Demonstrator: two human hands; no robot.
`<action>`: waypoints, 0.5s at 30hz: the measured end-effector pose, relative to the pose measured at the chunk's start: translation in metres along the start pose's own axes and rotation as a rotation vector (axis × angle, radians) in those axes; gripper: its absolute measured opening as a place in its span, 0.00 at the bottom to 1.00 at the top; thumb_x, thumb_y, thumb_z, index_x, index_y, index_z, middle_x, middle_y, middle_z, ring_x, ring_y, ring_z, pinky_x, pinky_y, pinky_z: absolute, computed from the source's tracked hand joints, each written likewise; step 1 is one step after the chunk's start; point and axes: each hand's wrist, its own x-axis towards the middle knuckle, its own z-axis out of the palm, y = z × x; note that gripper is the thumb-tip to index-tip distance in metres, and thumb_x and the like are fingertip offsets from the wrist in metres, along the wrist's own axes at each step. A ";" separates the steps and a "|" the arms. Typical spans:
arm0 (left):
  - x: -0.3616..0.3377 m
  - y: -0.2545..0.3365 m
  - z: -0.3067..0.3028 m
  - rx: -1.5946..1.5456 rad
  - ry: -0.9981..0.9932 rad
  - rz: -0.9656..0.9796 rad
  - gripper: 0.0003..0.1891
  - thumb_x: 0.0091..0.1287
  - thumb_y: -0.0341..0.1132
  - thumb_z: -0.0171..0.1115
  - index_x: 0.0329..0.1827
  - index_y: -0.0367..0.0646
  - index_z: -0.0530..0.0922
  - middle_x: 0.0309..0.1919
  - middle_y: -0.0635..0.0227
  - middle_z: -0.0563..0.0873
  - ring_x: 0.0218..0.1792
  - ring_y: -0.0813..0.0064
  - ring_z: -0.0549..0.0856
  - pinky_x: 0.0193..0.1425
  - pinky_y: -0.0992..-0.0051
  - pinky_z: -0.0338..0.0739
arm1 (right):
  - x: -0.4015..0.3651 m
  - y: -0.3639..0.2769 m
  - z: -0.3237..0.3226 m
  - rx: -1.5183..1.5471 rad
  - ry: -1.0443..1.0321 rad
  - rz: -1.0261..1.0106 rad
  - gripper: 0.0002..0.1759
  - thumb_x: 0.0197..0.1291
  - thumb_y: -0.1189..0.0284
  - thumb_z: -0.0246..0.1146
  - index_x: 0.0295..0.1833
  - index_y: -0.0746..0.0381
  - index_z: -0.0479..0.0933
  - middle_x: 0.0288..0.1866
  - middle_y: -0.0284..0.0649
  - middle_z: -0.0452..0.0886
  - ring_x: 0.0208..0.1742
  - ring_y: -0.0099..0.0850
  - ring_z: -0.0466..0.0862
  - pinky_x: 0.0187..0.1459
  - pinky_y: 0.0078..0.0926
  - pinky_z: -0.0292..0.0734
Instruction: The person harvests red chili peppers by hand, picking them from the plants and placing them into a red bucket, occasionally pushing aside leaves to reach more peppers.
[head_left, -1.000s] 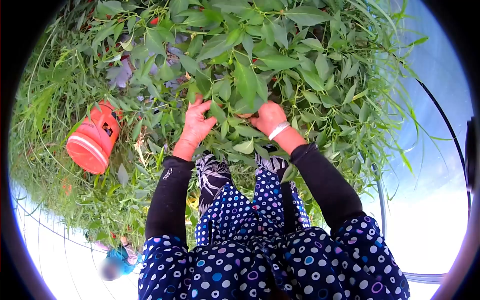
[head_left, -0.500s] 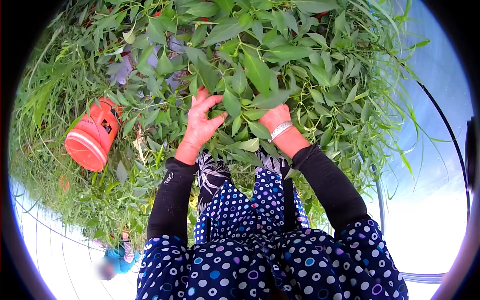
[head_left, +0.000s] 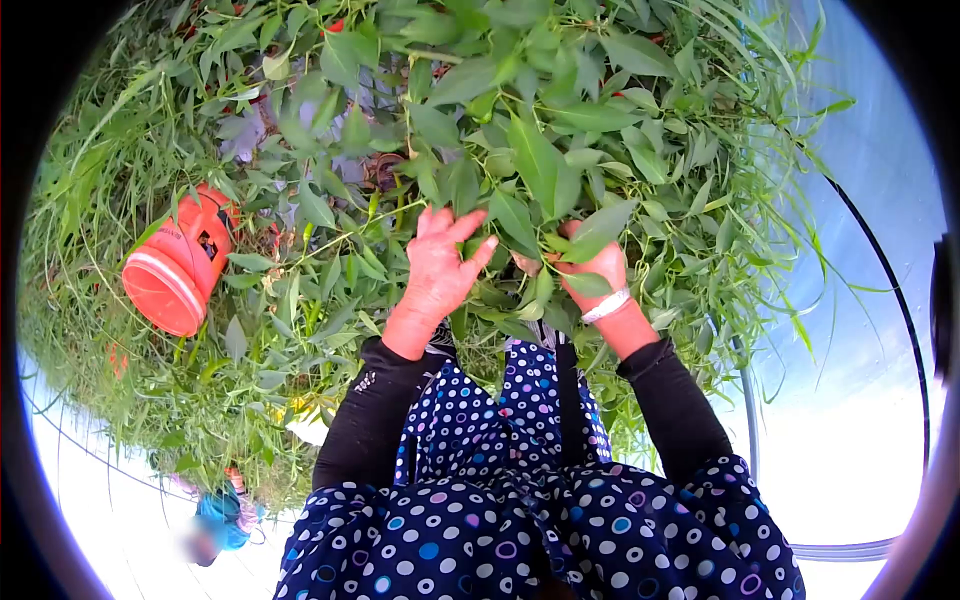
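Leafy green plants (head_left: pixel 540 165), which look like pepper plants, spread in front of me and around both hands. My left hand (head_left: pixel 440 265) is among the leaves, fingers spread apart and nothing seen in them. To its right, my right hand (head_left: pixel 600 270), with a pale band (head_left: pixel 606 305) at the wrist, is curled in the foliage. Leaves cover part of its fingers, and whatever they close on is hidden. Small red spots, possibly peppers (head_left: pixel 336 26), show between leaves at the top.
An orange-red bucket (head_left: pixel 165 265) lies tilted in the grass on the left. Another person in blue (head_left: pixel 222 515) is at the lower left. A plastic sheet (head_left: pixel 850 250), a black hose (head_left: pixel 890 255) and a metal pipe (head_left: pixel 750 420) stand on the right.
Both hands have moved right and down in the view, closer to my body. The left fingers have spread wider. Leaves have shifted, and the gap between them at the centre has widened.
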 end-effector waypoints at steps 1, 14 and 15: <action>-0.006 0.000 0.006 0.007 0.041 0.024 0.19 0.53 0.41 0.65 0.48 0.50 0.78 0.45 0.56 0.77 0.55 0.52 0.72 0.56 0.59 0.69 | -0.001 -0.006 -0.012 0.182 0.100 -0.156 0.11 0.42 0.72 0.66 0.32 0.63 0.75 0.23 0.40 0.78 0.28 0.41 0.80 0.30 0.35 0.74; -0.060 0.027 0.017 -0.116 -0.100 0.285 0.08 0.48 0.32 0.68 0.32 0.46 0.81 0.43 0.67 0.75 0.57 0.54 0.69 0.48 0.61 0.73 | -0.069 -0.003 -0.030 0.264 -0.118 0.074 0.09 0.36 0.80 0.60 0.29 0.65 0.73 0.31 0.45 0.75 0.33 0.45 0.77 0.35 0.34 0.75; -0.059 0.027 0.016 -0.156 -0.108 0.302 0.09 0.47 0.31 0.68 0.33 0.45 0.82 0.42 0.66 0.75 0.55 0.54 0.70 0.48 0.61 0.74 | -0.071 -0.004 -0.032 0.274 -0.141 0.038 0.10 0.36 0.80 0.61 0.30 0.66 0.72 0.31 0.46 0.75 0.34 0.45 0.78 0.36 0.35 0.76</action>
